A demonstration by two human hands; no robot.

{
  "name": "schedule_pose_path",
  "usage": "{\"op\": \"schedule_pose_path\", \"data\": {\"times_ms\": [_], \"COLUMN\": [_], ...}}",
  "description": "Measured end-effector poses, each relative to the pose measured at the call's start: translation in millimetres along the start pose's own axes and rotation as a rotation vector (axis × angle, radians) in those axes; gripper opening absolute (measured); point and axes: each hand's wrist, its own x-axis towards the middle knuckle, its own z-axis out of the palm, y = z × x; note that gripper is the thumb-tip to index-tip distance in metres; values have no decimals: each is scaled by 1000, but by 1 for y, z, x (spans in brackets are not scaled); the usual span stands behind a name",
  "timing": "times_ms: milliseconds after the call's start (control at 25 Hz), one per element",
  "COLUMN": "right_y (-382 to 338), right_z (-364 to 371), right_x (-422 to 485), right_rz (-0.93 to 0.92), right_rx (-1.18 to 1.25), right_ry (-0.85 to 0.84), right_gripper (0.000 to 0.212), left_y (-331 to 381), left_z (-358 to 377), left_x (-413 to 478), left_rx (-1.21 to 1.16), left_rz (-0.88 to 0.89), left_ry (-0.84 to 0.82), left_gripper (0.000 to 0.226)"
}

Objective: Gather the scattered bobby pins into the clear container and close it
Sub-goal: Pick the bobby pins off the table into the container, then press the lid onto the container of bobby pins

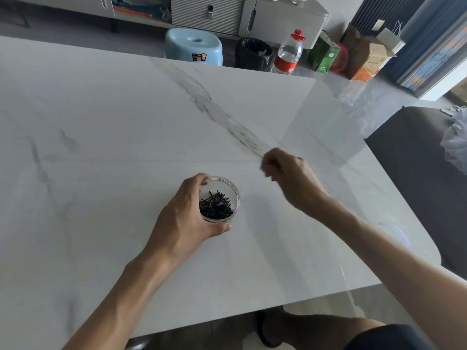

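Note:
A small round clear container point(233, 192) stands open on the white marble table point(126, 122), with several black bobby pins point(216, 205) piled inside. My left hand point(187, 215) wraps around its left side, thumb at the front and fingers at the back rim. My right hand point(290, 178) hovers blurred above the table, up and right of the container, its fingers curled together; whether they pinch a pin I cannot tell. No loose pins or lid show on the table.
Beyond the table's far edge stand a light blue stool point(194, 45), a black bin point(254, 54), a water bottle point(289, 53) and cartons point(364, 56). A dark chair point(417, 160) sits at the right. The table's near edge runs just above my knee point(316, 327).

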Motion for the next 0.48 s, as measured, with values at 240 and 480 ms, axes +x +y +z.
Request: {"op": "schedule_pose_path", "data": {"times_ms": [240, 480], "right_y": [-70, -3], "right_z": [12, -23], "right_x": [-25, -68], "right_rz": [-357, -74], "right_rx": [-117, 20], "right_ry": [-349, -54], "right_gripper": [8, 10], "left_y": [5, 9], "left_z": [1, 2], "left_x": [-6, -18], "left_rx": [-64, -92], "left_rz": [1, -7], "left_ry": [-51, -75], "left_gripper": [88, 91]}}
